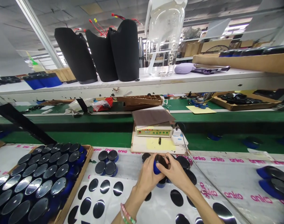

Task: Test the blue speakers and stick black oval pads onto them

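Note:
Both hands meet over the middle of the bench. My left hand [148,170] is wrapped round a blue cap with a dark round top [157,165]. On its other side my right hand [174,170] presses fingers and thumb against the top and rim of the same cap. More blue caps stand close around, partly hidden by my hands, among them a dark-topped cap [183,161] at the right. Beneath my forearms lie white sheets [116,203] bearing round black stickers [105,186].
A carton [89,152] full of blue caps with shiny tops stands at the left. Behind my hands sits a small control box [153,130] with a cable. Black fabric-covered cylinders [124,49] and a clear bottle [165,37] stand on the shelf above a green conveyor belt [109,137].

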`<state>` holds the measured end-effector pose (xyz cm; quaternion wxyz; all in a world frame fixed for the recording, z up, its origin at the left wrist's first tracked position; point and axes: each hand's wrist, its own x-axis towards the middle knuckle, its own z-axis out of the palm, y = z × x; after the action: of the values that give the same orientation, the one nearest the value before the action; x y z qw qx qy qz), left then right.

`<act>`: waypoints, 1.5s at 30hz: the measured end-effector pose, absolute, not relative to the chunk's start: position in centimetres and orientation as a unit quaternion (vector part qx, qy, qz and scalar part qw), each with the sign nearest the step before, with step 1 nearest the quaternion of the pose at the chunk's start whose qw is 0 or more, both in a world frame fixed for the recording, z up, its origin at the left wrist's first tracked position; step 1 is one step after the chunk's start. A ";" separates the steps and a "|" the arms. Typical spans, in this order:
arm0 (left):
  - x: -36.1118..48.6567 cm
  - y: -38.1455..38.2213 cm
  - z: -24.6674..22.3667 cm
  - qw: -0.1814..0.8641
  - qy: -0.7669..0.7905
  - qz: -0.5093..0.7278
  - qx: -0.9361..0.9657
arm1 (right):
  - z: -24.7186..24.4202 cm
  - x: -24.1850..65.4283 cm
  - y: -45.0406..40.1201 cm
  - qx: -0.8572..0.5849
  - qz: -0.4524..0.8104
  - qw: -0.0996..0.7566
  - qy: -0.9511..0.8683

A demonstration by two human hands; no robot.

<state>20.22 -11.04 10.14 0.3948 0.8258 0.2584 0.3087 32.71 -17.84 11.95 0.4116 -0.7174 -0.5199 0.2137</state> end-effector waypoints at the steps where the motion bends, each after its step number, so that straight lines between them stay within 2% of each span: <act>1: 20.2 -11.2 10.2 0.388 0.263 0.310 0.827 | 11.9 32.4 -17.7 -0.722 0.209 0.412 -0.515; 6: 18.7 -8.3 8.8 0.332 0.335 0.323 0.821 | 12.6 33.3 -18.2 -0.729 0.188 0.426 -0.502; 10: 14.2 -2.6 6.6 0.258 0.442 0.329 0.794 | 14.0 38.7 -21.6 -0.781 0.115 0.444 -0.424; 14: 10.6 0.1 4.8 0.225 0.479 0.304 0.792 | 13.3 43.6 -25.9 -0.874 -0.012 0.318 -0.367; 16: 11.0 -0.7 4.0 0.234 0.467 0.292 0.801 | 12.0 43.5 -26.6 -0.877 0.002 0.259 -0.405; 19: 14.0 -3.1 3.0 0.285 0.409 0.262 0.826 | 9.3 40.1 -25.2 -0.812 0.079 0.218 -0.536; 25: 20.3 -5.0 2.1 0.402 0.324 0.230 0.825 | 5.1 34.7 -21.0 -0.754 0.123 0.182 -0.619; 34: 23.9 -6.5 1.6 0.469 0.305 0.246 0.792 | 4.4 34.7 -22.3 -0.745 0.133 0.197 -0.623; 42: 22.7 -8.1 5.9 0.461 0.291 0.295 0.785 | 8.1 35.6 -21.3 -0.779 0.085 0.279 -0.556; 45: 23.2 -8.2 6.0 0.464 0.290 0.300 0.782 | 8.3 36.7 -20.1 -0.790 0.071 0.283 -0.540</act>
<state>23.20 -8.25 6.05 0.4638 0.7816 0.2904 0.2996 36.70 -20.05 8.34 0.2830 -0.7896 -0.5397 0.0714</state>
